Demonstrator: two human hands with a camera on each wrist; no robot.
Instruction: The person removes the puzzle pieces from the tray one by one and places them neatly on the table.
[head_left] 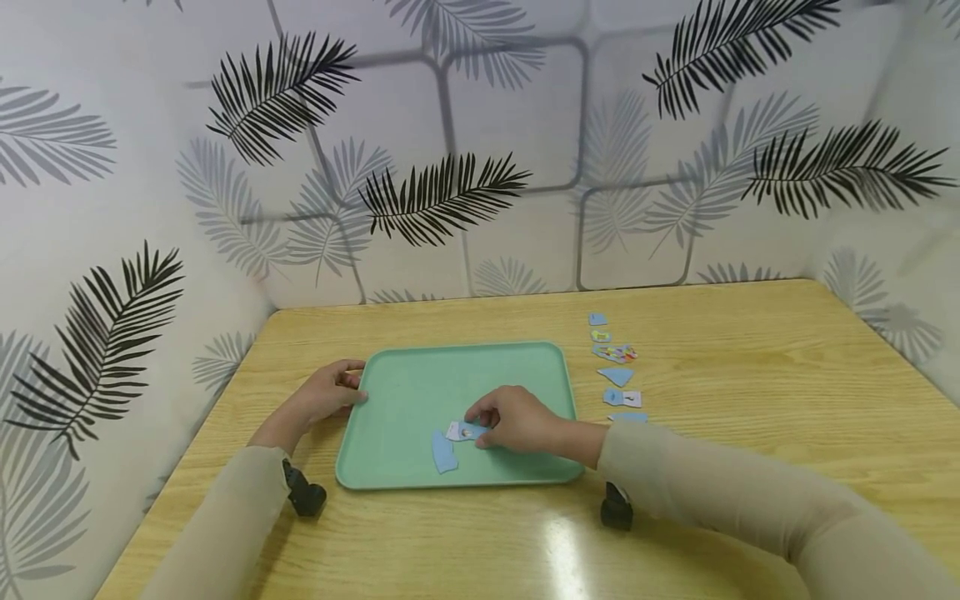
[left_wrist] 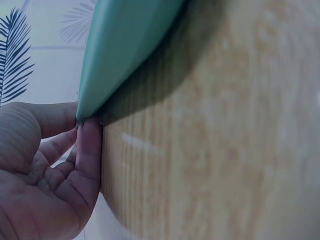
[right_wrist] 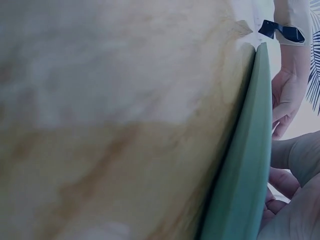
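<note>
A green tray [head_left: 510,367] lies on the wooden table, and my left hand [head_left: 333,392] pinches its left rim between thumb and fingers. The left wrist view shows the thumb against the rim [left_wrist: 100,65] with fingers at its underside. Over the tray, my right hand [head_left: 516,419] holds a blue and white puzzle piece [head_left: 463,431] by its right end, partly covered by the fingers. Close to its left end, a curved blue puzzle piece [head_left: 444,452] lies on the tray. In the right wrist view the tray wall [right_wrist: 245,165] hides the fingertips of the right hand [right_wrist: 295,200].
Right of the tray, several more puzzle pieces form a column on the table: a small blue one [head_left: 597,319], a colourful one [head_left: 615,353], a pointed blue one [head_left: 617,376] and a blue and white one [head_left: 622,398]. A leaf-patterned wall covering [head_left: 510,250] stands behind.
</note>
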